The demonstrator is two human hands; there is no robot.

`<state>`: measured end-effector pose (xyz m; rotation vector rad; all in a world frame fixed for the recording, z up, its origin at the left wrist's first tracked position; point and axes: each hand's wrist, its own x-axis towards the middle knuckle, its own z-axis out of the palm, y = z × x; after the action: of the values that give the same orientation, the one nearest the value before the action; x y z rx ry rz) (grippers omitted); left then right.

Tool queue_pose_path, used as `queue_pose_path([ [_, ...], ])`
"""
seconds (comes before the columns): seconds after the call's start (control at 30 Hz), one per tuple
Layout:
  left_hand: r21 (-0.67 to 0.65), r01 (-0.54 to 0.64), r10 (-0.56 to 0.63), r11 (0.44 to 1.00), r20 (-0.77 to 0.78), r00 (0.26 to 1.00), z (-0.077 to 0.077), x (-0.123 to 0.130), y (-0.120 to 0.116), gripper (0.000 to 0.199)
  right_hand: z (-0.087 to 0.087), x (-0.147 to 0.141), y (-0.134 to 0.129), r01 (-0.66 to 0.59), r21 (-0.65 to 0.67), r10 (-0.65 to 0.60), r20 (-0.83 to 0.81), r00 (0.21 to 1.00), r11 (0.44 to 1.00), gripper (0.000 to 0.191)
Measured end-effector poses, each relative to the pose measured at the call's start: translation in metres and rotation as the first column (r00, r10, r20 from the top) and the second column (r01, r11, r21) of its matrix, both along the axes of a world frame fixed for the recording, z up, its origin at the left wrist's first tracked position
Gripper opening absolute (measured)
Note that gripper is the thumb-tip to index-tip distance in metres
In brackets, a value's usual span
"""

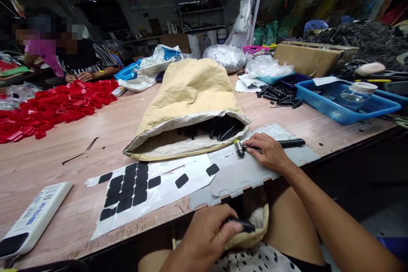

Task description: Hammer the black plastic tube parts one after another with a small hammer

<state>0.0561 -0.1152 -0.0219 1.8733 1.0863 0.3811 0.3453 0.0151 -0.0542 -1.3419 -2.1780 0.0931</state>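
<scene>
My right hand (266, 153) is closed on a small hammer (291, 143), gripping its shaft close to the head. The hammer's metal head, with one yellow and one black face, rests over a grey plastic board (274, 174) at the table edge. My left hand (212, 231) pinches a black elongated piece (245, 224) above the mouth of a second sack (255, 236) at my lap. Behind the board lies a big tan sack (197, 89), its open mouth facing me, with many black pieces (228, 129) inside.
A white sheet with black rounded-square stickers (127, 189) lies left of the board. A white power strip (38, 216) is at the left front. Red parts (63, 106) are heaped far left, near a co-worker (86, 59). Blue trays (347, 102) stand at the right.
</scene>
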Motion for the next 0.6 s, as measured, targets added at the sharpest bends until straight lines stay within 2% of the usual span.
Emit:
queue_pose_path([
  [0.07,-0.061,-0.064,0.055,0.996,-0.134,0.989,-0.024,0.002,-0.016,0.035,0.0,0.0,0.0,0.001,0.009,-0.001,-0.002,1.0,1.0,0.021],
  [0.13,-0.084,-0.192,0.157,0.978,-0.315,0.936,-0.048,0.002,-0.025,0.044,0.0,0.0,0.0,0.002,0.02,-0.002,-0.002,1.0,1.0,0.021],
  [0.2,-0.091,-0.257,0.185,0.962,-0.477,0.859,-0.064,0.001,-0.029,0.048,-0.001,-0.001,0.0,0.003,0.028,-0.003,0.001,1.0,1.0,0.022],
  [0.23,-0.089,-0.258,0.173,0.962,-0.53,0.83,-0.065,0.0,-0.03,0.048,-0.001,-0.001,0.0,0.002,0.032,-0.002,0.004,1.0,0.999,0.022],
  [0.3,-0.099,-0.21,0.122,0.973,-0.551,0.826,-0.057,0.0,-0.032,0.049,-0.002,-0.001,0.0,-0.003,0.041,0.002,0.007,1.0,0.999,0.023],
  [0.33,-0.121,-0.166,0.082,0.979,-0.509,0.857,-0.046,0.0,-0.031,0.05,-0.002,0.0,0.0,-0.005,0.047,0.004,0.009,1.0,0.999,0.022],
  [0.4,-0.168,-0.07,0.008,0.983,-0.341,0.94,-0.02,0.001,-0.021,0.038,-0.003,0.0,0.0,-0.006,0.058,0.005,0.014,1.0,0.998,0.022],
  [0.43,-0.173,-0.039,-0.004,0.984,-0.237,0.972,-0.006,0.001,-0.01,0.031,-0.003,0.0,0.0,-0.005,0.062,0.004,0.017,1.0,0.998,0.021],
  [0.47,-0.149,-0.046,0.024,0.988,-0.151,0.988,0.007,0.0,0.005,0.031,-0.003,0.0,0.0,-0.004,0.064,0.003,0.019,1.0,0.998,0.021],
  [0.5,-0.078,-0.113,0.104,0.99,-0.115,0.988,0.018,-0.003,0.025,0.038,-0.004,0.0,0.0,-0.004,0.064,0.003,0.02,1.0,0.998,0.021],
  [0.53,0.008,-0.235,0.235,0.972,-0.102,0.967,0.025,-0.006,0.05,0.039,-0.004,0.0,0.0,-0.005,0.063,0.004,0.02,1.0,0.998,0.021],
  [0.57,0.099,-0.384,0.394,0.918,-0.115,0.912,0.029,-0.011,0.076,0.037,-0.004,0.0,0.0,-0.005,0.062,0.004,0.019,1.0,0.998,0.021],
  [0.6,0.198,-0.524,0.552,0.828,-0.13,0.824,0.031,-0.017,0.104,0.033,-0.004,0.0,0.001,-0.006,0.061,0.005,0.016,1.0,0.998,0.021],
])
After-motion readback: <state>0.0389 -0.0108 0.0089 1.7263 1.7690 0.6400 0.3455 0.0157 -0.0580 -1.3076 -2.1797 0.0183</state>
